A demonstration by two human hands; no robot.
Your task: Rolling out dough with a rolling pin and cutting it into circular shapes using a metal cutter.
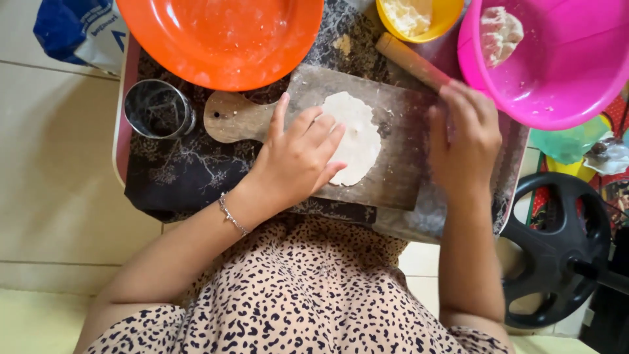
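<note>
While the left hand (298, 157) lies flat on the near-left edge of the flattened dough round (354, 136), fingers spread and open, nothing gripped, the right hand (464, 141) curls over the rolling pin (411, 60) at the right side of the wooden board (386, 164); grip closed on the pin's near end. Dough round sits mid-board, pale, roughly oval, partly hidden under the left fingers. Board has a rounded handle pointing left, with a small hole in it. Board rests on a dark patterned cloth (177, 177) covering the low worktop (120, 141). Rolling pin runs diagonally from the right hand toward the far left, its far end near the yellow bowl (440, 19). Orange bowl (223, 39) far left, floury, touching the board's far edge or just over it, cannot tell. Pink bowl (563, 72) far right, holds a dough lump (501, 33). Steel cup (157, 108) left of the board handle, just beside it. Thin bracelet (230, 215) on left wrist. Black weight plate (557, 249) on the floor near right. Blue-white bag (78, 29) far left corner.
</note>
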